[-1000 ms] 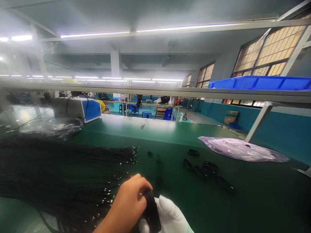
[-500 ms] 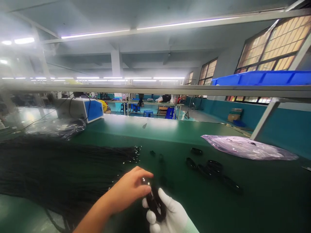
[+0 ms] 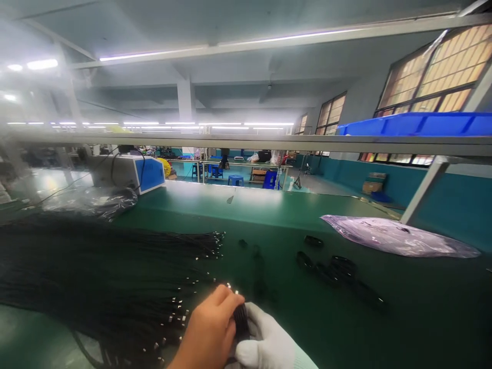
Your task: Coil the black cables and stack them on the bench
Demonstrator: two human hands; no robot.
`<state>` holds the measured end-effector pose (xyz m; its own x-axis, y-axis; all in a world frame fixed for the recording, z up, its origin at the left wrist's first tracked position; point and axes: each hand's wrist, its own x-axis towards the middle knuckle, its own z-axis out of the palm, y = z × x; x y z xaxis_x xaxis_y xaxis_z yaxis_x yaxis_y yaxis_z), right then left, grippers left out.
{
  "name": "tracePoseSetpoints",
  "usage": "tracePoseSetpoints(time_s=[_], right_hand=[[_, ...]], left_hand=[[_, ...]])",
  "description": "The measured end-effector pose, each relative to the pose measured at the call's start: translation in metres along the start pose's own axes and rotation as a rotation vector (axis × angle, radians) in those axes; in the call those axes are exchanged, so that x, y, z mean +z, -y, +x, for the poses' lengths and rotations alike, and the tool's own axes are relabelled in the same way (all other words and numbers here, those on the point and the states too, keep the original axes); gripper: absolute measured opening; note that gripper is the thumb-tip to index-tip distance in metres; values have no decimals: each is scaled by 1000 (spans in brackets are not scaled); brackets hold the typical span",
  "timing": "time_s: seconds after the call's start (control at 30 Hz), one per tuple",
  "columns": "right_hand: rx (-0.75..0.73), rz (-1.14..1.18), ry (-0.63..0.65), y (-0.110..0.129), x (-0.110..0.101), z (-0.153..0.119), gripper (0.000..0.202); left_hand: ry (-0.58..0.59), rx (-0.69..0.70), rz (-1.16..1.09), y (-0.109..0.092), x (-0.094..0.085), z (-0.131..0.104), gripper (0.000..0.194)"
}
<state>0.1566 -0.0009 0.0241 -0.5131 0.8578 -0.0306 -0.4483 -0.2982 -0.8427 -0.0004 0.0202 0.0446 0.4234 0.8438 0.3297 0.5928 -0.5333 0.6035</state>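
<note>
My bare left hand [image 3: 215,325] is closed on a black coiled cable [image 3: 241,322] at the bottom centre, thumb and fingers pressed on its left side. My right hand [image 3: 269,338], in a white glove, grips the same coil from the right. Small white connector ends show just above the fingertips. To the left lies a wide spread of black cables [image 3: 96,266] with white tips facing right. Several black coils [image 3: 342,266] rest on the green table right of my hands. The lower part of the held coil is hidden by my hands.
A purple-tinted plastic bag [image 3: 395,236] lies at the right of the green table [image 3: 192,202]. At the back left stand a white and blue machine [image 3: 148,174] and clear plastic wrapping [image 3: 92,200]. A shelf bar [image 3: 246,143] crosses above, with a blue bin [image 3: 418,124] on it.
My left hand has moved down and right and closed on the coil, which has turned from showing its open loop to showing its side. The fingers of my right hand have shifted around it.
</note>
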Motion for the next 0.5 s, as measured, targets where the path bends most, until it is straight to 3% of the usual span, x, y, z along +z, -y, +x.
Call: tracePoseSetpoints(time_s=[0.07, 0.13, 0.3, 0.4, 0.5], right_hand=[[-16, -80, 19, 0, 1, 1, 56], [-20, -3, 61, -1, 3, 1, 54], [72, 305, 130, 3, -4, -6, 46], [93, 305, 29, 20, -19, -18, 51], [7, 75, -229, 43, -32, -29, 34]], left_hand=[[-53, 14, 33, 2, 9, -3, 40], [-88, 1, -8, 0, 12, 0, 37], [-70, -69, -167, -8, -11, 18, 26], [-62, -176, -224, 0, -26, 16, 21], [22, -268, -111, 18, -31, -3, 15]])
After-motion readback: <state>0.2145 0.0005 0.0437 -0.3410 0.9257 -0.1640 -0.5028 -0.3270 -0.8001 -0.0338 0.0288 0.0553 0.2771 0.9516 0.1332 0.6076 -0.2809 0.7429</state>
